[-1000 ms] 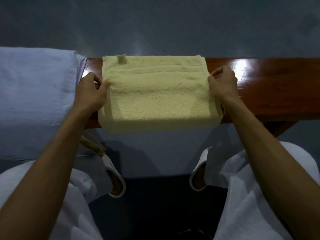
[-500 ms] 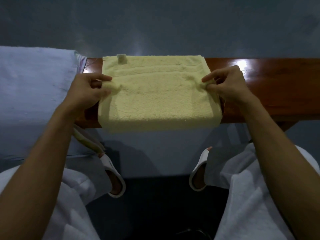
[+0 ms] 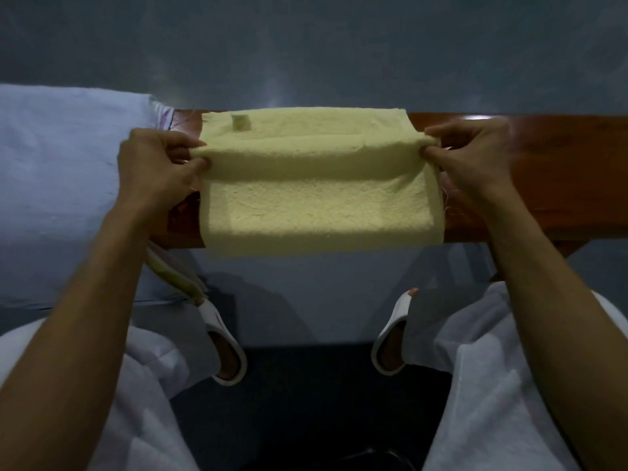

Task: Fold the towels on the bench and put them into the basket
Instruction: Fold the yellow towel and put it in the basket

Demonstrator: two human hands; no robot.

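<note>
- Now the left hand [image 3: 159, 168] and the right hand [image 3: 475, 158] each pinch a side edge of the yellow towel [image 3: 312, 205], with the fingers closed on the cloth.
- A raised ridge runs across the towel between them.
- The towel lies on the desk [image 3: 543, 171], and its near edge hangs over the front.
- A moment earlier it lay flat and the hands were only reaching its edges, so I judge that another fold is beginning.
- No basket is visible.

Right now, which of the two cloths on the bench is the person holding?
The yellow towel in the middle: the left hand and right hand pinch its side edges. The pale blue cloth at the left is in neither hand.
</note>
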